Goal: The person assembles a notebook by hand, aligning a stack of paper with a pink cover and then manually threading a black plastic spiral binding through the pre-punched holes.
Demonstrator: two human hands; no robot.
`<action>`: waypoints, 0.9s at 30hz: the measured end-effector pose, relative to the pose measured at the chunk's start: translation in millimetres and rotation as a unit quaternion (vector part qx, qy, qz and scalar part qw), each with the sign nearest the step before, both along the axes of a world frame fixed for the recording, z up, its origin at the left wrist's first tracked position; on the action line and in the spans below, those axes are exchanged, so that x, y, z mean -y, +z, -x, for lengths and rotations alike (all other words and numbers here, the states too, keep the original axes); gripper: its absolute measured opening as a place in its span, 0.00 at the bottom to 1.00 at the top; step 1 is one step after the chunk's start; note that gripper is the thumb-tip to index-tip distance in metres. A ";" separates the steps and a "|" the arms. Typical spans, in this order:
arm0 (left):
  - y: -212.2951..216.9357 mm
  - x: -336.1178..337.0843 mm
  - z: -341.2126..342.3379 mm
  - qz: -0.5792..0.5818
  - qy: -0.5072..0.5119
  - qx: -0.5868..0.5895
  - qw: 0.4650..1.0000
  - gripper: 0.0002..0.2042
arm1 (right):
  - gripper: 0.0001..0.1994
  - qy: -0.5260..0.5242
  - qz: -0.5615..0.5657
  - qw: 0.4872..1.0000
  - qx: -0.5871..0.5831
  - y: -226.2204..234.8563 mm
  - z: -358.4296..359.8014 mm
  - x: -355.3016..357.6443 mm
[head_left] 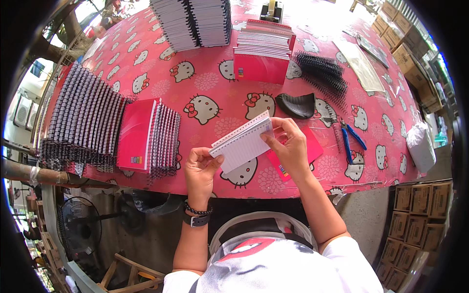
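A thin stack of white lined paper sheets [245, 149] with punched holes along its top edge is held up over the table in both hands. My left hand [200, 168] pinches its left end between thumb and fingers. At the right end, my right hand [288, 141] grips the sheets, thumb on the front. Partly hidden behind my right hand lies a pink notebook cover [312, 145]. Just right of it are a loose wire coil [338, 136] and blue-handled pliers [348, 146]. A black curved pad-like piece [296, 106] rests beyond my right hand.
Coil-bound pink notebooks [137, 134] and a tall pile of bound books [85, 112] stand at left. Farther back are more bound stacks [193, 24], upright pink-covered sheet sets [261, 68] and black coils [322, 75]. Cartons [415, 215] line the right; a fan [80, 224] stands lower left.
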State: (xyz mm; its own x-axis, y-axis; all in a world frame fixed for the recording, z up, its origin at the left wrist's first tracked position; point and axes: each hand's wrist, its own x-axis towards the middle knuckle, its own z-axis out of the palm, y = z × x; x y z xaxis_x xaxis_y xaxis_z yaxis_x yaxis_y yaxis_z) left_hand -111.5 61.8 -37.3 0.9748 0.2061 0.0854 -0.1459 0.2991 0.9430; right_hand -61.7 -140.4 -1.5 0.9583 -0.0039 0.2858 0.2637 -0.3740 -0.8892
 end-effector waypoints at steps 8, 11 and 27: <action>0.8 3.1 -0.8 -0.005 0.025 -0.023 0.999 0.11 | 0.17 -0.006 -0.061 0.998 -0.012 -17.2 -0.3 1.1; 0.8 3.3 -0.7 -0.008 0.035 -0.028 0.999 0.11 | 0.19 -0.005 -0.054 0.999 0.002 -18.2 0.8 -0.7; 5.0 6.1 -1.9 -0.048 0.064 -0.044 0.996 0.11 | 0.15 -0.009 -0.020 1.000 0.013 -12.9 1.7 -1.3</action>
State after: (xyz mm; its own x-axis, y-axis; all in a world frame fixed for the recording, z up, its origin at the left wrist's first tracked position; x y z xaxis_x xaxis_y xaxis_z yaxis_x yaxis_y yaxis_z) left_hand -109.5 55.6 -32.3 0.9458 0.3237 0.0260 -0.0927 0.1922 0.9770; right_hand -63.4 -139.1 -14.4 0.9500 -0.0337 0.3105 0.2809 -0.3428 -0.8964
